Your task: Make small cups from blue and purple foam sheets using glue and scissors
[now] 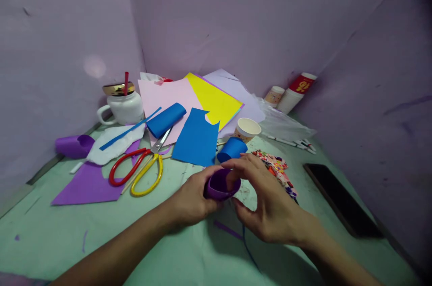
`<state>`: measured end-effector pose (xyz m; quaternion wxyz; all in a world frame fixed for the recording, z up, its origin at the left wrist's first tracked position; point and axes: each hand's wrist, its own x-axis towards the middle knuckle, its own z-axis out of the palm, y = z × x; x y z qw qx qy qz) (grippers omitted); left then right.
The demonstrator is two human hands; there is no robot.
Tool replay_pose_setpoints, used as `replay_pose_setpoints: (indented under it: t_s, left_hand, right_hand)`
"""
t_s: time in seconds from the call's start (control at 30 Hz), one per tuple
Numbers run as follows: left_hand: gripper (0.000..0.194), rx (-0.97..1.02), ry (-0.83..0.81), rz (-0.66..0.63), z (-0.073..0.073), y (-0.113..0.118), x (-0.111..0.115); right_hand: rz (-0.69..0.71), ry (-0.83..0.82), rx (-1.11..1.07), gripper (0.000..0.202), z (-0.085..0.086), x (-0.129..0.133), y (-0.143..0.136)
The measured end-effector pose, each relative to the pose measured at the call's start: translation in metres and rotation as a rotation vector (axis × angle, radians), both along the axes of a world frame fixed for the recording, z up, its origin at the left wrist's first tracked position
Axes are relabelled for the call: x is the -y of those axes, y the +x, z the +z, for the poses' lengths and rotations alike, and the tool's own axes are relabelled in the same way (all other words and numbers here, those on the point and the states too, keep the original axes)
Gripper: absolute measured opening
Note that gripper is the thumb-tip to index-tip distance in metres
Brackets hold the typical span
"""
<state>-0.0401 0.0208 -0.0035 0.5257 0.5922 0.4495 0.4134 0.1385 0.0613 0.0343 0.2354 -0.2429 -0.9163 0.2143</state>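
Note:
My left hand (pixel 194 196) is wrapped round a purple paper cup (pixel 218 193), which has its open end tilted up. The fingers of my right hand (pixel 273 205) reach over the rim into the cup, while its thumb is at the outside near the lower edge. Just beyond my hands lie a small blue paper roll (pixel 233 148) and a cut blue sheet (pixel 197 142). To the left, scissors (pixel 157 146) with one red and one yellow handle lie with blades slightly apart on papers, near a purple sheet (pixel 86 187).
At the back left is a white mug (pixel 126 108). Coloured paper (pixel 216 99) is spread along the wall. A larger blue roll (pixel 166 119), a patterned cup (pixel 248 128), flowered cloth (pixel 272 164) and plastic bag (pixel 283 119) lie about. The phone (pixel 340 200) is at right.

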Motion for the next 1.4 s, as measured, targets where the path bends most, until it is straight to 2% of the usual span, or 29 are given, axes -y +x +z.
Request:
replay_pose_setpoints:
  t_s: [0.77,1.4]
  left_hand:
    - [0.041,-0.025,-0.013,0.015,0.0034,0.0023,-0.0005]
    - [0.047,-0.035,0.005,0.015,0.0002,0.0018,0.0]
  right_hand:
    - [0.01,0.077,-0.046,0.058,-0.0029,-0.001,-0.0044]
    - [0.027,0.081,-0.067,0.058,-0.0056,-0.0013,-0.0018]
